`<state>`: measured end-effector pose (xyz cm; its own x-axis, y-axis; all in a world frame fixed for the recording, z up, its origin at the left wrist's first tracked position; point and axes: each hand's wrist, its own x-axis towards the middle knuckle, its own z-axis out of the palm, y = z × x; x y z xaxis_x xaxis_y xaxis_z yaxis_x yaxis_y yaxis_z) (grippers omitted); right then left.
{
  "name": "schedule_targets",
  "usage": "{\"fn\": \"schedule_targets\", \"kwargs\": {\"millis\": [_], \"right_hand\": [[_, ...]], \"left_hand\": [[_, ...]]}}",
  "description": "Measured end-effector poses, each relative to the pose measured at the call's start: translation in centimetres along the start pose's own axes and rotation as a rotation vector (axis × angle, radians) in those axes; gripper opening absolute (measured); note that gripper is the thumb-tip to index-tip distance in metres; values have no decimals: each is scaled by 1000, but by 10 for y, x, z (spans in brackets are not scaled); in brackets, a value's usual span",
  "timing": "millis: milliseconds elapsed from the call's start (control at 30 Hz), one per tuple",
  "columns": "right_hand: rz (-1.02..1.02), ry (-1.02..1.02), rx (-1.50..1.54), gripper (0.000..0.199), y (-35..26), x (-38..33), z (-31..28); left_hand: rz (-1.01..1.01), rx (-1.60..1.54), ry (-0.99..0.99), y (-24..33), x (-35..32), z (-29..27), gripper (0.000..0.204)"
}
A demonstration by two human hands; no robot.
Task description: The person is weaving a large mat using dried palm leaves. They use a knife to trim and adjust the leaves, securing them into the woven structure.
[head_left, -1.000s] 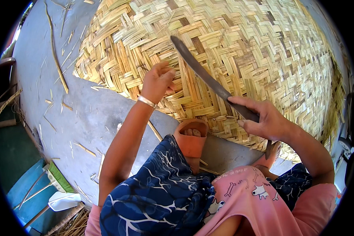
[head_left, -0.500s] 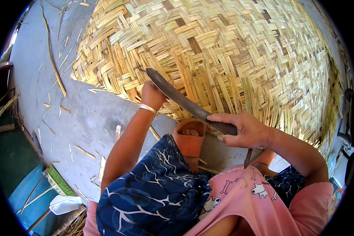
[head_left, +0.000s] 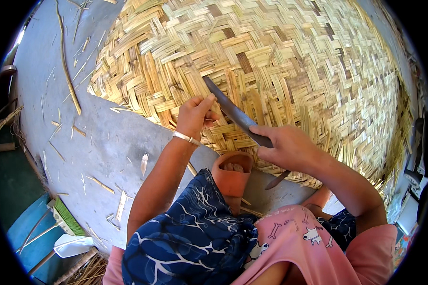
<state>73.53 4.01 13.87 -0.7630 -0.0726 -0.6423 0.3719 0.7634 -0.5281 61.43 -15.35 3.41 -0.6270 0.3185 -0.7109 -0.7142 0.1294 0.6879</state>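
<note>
My right hand is closed round the lower part of a long, dark, slightly curved machete, thumb laid along it. Its tapered handle end sticks out below the fist. The blade points up and left over a large woven mat of pale, flat strips. Beside the blade, my left hand is closed in a pinch at the mat's near edge, thumb and forefinger together. A pale strip runs down to those fingertips; whether it lies in the pinch cannot be made out.
An orange sandal with my foot in it stands against the mat's near edge. Loose strips and a long thin stick lie on the grey floor at left. A green-bristled broom and a white plastic scoop are at lower left.
The blade has swung from over my left hand to its right side, onto the mat. My right hand has shifted slightly left and up. My left hand has moved right, its pinched fingertips now showing.
</note>
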Motion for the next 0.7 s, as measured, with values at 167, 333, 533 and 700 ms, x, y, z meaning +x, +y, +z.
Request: {"fn": "schedule_targets", "kwargs": {"millis": [167, 333, 533, 700], "right_hand": [[-12, 135, -79, 48, -9, 17, 17], [-55, 327, -115, 46, -6, 59, 46], [-87, 331, -170, 48, -4, 67, 51], [-48, 243, -211, 55, -8, 68, 46]], "left_hand": [[32, 32, 29, 8, 2, 7, 27], [-44, -48, 21, 2, -8, 6, 25], [-236, -98, 34, -2, 8, 0, 22], [-123, 8, 109, 7, 21, 9, 27]]}}
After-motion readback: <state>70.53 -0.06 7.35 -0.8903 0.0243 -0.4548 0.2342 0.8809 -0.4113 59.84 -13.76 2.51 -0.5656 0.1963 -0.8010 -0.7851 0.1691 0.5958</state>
